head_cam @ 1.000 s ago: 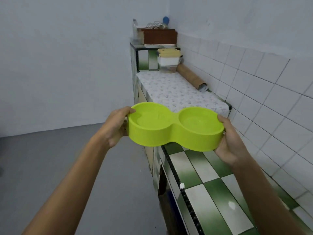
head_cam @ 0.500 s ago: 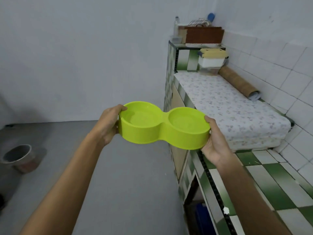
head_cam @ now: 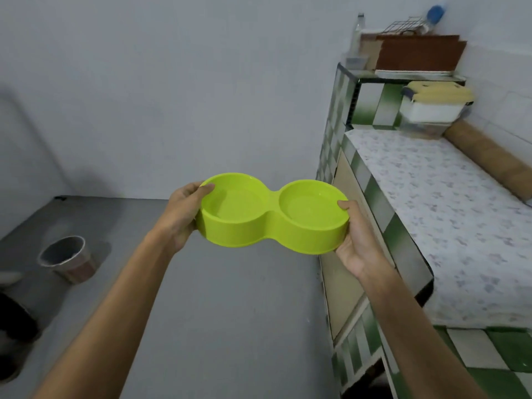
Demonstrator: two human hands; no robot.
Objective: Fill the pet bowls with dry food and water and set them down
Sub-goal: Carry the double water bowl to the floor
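Left hand (head_cam: 180, 218): the thumb hooks over the rim at the 9 o'clock end of the bowl (head_cam: 272, 216); the remaining fingers wrap under the outer wall and cannot be seen. Right hand (head_cam: 355, 243): the thumb presses on the rim at the 3 o'clock end, and the fingers curl beneath the base, also hidden. Both hands grip the bowl and carry it in mid-air, clear of any surface, above the floor (head_cam: 218, 312) and just to the 9 o'clock side of the desk (head_cam: 371, 203).

Step in hand, as judged: transport of the bowl toward a fill point or a resting place. To do it well:

- Keep the two ends level. Any liquid will run toward the lower well.
- Keep the thumbs on the rim, not inside the wells.
- Hold the support under the base. The body is wide, and one hand alone would let it twist.
- Mind the desk edge at 3 o'clock, which lies close to the right hand.

The bowl is one moulded piece in lime green, apparently plastic, with a smooth glossy finish. Two round wells sit side by side and join at a narrow waist. The outer wall flares slightly toward the base. No dry food is visible in either well. Faint gloss on the well floors may be a water film or plain reflection; this cannot be determined.

A grey bucket (head_cam: 64, 259) stands on the floor at 9 o'clock, well apart from the bowl.
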